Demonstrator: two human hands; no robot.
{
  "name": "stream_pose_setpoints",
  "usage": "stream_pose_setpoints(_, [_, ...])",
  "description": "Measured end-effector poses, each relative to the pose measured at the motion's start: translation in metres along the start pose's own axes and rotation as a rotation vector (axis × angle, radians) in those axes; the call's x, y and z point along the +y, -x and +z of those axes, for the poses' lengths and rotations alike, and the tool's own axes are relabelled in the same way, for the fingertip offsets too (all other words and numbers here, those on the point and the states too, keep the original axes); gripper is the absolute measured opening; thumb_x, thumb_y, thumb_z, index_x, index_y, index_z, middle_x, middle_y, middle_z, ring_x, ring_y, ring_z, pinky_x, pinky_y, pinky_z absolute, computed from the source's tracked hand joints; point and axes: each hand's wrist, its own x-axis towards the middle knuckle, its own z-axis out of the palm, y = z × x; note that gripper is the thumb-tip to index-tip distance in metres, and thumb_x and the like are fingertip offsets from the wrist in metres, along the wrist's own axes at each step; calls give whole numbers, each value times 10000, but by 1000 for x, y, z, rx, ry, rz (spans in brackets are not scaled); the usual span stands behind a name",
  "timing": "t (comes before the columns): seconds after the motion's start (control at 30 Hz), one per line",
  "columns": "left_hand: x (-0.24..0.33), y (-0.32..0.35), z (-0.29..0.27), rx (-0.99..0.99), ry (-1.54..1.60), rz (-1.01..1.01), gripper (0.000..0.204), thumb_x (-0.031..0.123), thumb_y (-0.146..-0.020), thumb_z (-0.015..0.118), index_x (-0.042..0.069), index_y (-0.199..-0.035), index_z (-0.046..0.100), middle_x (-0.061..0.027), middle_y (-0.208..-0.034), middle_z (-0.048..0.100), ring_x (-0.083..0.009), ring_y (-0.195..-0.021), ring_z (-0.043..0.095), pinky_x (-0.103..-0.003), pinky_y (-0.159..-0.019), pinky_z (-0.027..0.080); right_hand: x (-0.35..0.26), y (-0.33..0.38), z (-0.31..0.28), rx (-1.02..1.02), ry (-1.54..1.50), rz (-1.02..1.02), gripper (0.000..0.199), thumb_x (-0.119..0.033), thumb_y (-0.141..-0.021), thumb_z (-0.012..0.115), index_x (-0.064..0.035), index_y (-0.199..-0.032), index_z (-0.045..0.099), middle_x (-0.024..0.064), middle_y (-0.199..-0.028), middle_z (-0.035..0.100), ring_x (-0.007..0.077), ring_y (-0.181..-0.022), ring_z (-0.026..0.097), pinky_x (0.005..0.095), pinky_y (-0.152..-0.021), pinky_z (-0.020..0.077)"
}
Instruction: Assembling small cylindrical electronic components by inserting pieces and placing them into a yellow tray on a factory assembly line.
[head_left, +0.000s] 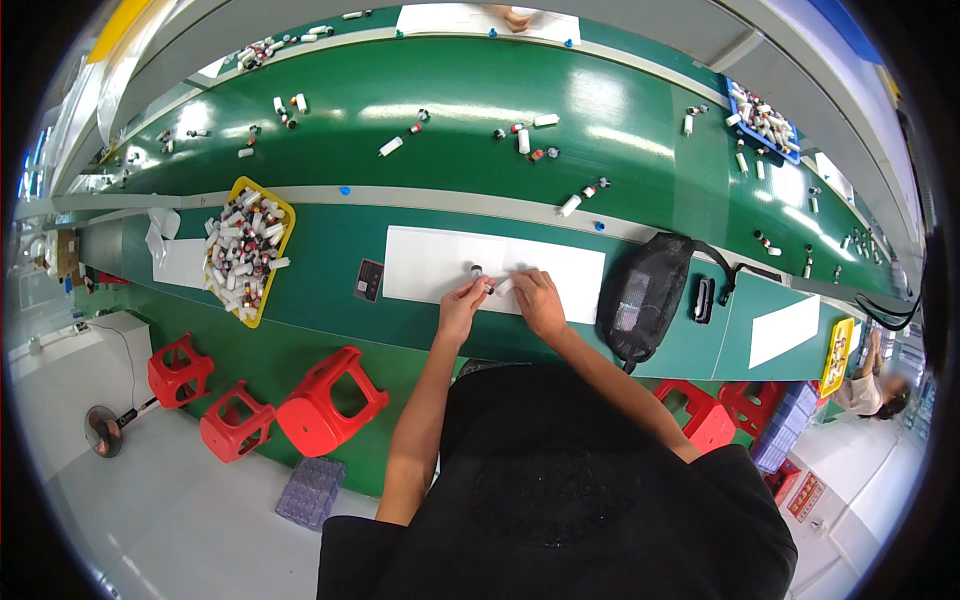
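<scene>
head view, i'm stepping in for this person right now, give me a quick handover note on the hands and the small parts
Left hand: on the white sheet, fingers pinching a small dark-capped vial.
Right hand: beside it on the same sheet, fingertips on a small white piece next to the vial; its grip is too small to make out.
Supply: yellow tray heaped with white tubes sits left on the green bench. Loose tubes lie scattered along the green belt behind.
Black mesh bag stands right of the sheet.
Done: one vial and piece in hand.
Left: the tray looks full.
</scene>
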Motion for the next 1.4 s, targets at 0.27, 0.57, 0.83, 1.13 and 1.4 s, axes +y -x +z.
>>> stream_pose_setpoints(0.27, [10, 1, -9, 5, -4, -8, 259, 159, -978, 624, 0, -1178, 662, -86, -1145, 688, -139, -1041, 642, -264, -925, 509, -12, -16, 14, 29, 52, 138, 206, -68, -816, 686, -42, -1008, 617, 126, -996, 616, 345, -961, 580, 447, -829, 468])
stream_pose_setpoints(0.57, [26, -6, -27, 5, 179, -101, 243, 188, -976, 630, 23, -1152, 666, -69, -1119, 696, -150, -1049, 651, -289, -914, 519, -6, -27, 19, -165, 154, 116, 190, -167, -810, 725, -97, -962, 634, 68, -1000, 611, 276, -983, 604, 418, -834, 481])
stream_pose_setpoints(0.83, [46, -11, -46, -76, 267, -169, 221, 230, -1017, 555, 105, -1188, 621, -26, -1238, 608, -252, -1166, 621, -407, -949, 506, -8, -40, 8, -232, -211, 194, 123, -120, -890, 670, -8, -919, 629, 128, -822, 672, 284, -758, 655, 381, -724, 533])
stream_pose_setpoints(1.13, [70, 5, -20, 20, 89, -86, 222, 221, -976, 633, 50, -1110, 678, -50, -1087, 695, -188, -1110, 644, -366, -924, 521, 1, -53, -40, -1, -480, 362, 122, -71, -916, 667, 31, -949, 609, 80, -827, 685, 123, -753, 670, 268, -715, 543])
stream_pose_setpoints(1.4, [123, 46, 34, -156, -78, 205, 236, 146, -975, 622, -16, -1135, 685, -119, -1094, 703, -182, -985, 683, -288, -847, 565, -109, -84, -124, -251, -444, 10, 118, -58, -900, 680, 30, -952, 621, 58, -814, 661, 124, -712, 609, 286, -687, 519])
